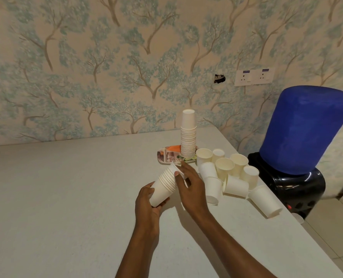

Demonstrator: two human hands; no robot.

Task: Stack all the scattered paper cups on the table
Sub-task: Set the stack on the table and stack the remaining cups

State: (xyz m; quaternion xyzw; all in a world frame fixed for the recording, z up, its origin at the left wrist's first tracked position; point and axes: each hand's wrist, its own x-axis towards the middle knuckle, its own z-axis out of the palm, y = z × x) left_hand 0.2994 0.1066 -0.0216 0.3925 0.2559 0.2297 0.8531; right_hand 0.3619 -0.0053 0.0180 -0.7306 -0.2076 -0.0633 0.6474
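worktop [66, 197]: pale grey, plain, set against the wall; its right edge runs beside the dispenser.
wall [86, 77]: beige paper with blue-green trees; a small torn hole [219, 78] just left of the sockets.
sockets [253, 77]: white double plate with two blue labels, writing too small to read.
dispenser [299, 189]: black, on the tiled floor [337, 227], with a blue bottle [305, 133] on top.
tall stack [188, 141]: cups upside down, standing on a patterned plate [166, 157] near the wall.
loose cups [226, 173]: clustered right of the plate, some upright, some on their sides.
small stack [164, 185]: tilted, above the worktop's middle.
left hand [146, 201]: curled round the small stack's base.
right hand [190, 187]: pinches the top cup [174, 169] at the small stack's mouth.
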